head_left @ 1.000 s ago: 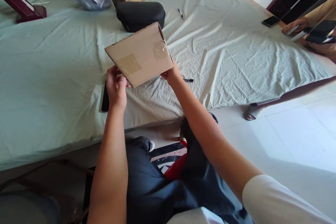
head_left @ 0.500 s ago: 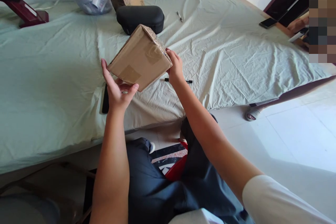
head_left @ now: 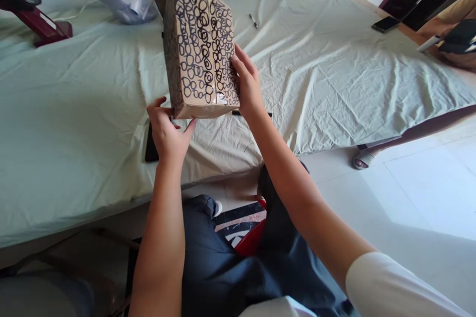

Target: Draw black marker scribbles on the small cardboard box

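Cardboard box (head_left: 204, 49) is turning over since the earlier frame: its plain taped side is dipping under, and a face covered in black loops is coming round toward the person. Cloth-covered desk (head_left: 316, 74) is spreading below; box is being held up over it, near the front edge, tilting. Both forearms are reaching forward and converging on the box. Right hand (head_left: 250, 84) is gripping the right edge, fingers lying against the side, probably to steady the turn. Left hand (head_left: 167, 131) is gripping the lower-left corner, fingers bending at the side, thumb spreading along the bottom edge, likely supporting weight while letting the corner pivot. Phone (head_left: 151, 146) is lying beside the left wrist, partly hidden. Marker (head_left: 236, 113) is lying behind the right wrist, middle covered.
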Demonstrator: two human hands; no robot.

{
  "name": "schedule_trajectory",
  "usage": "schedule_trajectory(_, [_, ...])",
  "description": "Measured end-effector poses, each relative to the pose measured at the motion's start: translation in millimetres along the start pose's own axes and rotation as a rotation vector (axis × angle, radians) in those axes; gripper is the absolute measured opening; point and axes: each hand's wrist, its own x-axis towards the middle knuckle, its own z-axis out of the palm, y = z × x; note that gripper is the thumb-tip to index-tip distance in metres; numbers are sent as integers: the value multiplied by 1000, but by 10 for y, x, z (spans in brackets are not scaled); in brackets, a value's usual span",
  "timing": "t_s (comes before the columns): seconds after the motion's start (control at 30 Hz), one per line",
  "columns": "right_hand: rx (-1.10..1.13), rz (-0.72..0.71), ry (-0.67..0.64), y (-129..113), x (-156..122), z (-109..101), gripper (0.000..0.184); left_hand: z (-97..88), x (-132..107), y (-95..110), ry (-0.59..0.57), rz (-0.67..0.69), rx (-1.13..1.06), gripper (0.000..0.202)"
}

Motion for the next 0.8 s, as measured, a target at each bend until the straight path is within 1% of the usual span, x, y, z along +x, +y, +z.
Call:
schedule_trajectory(0.1, [-59,44,-4,15,18,-45,89,37,12,12,-32,47,-2,67])
schedule_trajectory(0.17, [-19,6,-1,14,17,-57,84,79,23,10,-35,45,-17,69])
schedule_trajectory(0.27, [41,-79,-8,9,16,-55,68,157,36,-15,-13,48,-35,73])
schedule_trajectory(0.33, [32,-99,-18,17,24,-57,61,201,36,-38,-4,59,-35,74])
schedule_trajectory(0.43, [9,-99,-35,52,49,-82,63,242,26,-67,-16,62,-34,81])
schedule_trajectory(0.53, [-11,-93,-64,91,79,-120,69,278,19,-93,-54,45,-53,97])
schedule_trajectory(0.63, [-62,-87,-80,89,86,-145,77,340,28,-149,-81,25,-98,126])
schedule_trajectory(0.73, [-140,-34,-87,55,58,-159,86,406,43,-240,-124,16,-185,153])
schedule_trajectory(0.8, [-145,-17,-83,49,35,-174,88,417,47,-302,-154,-12,-271,160])
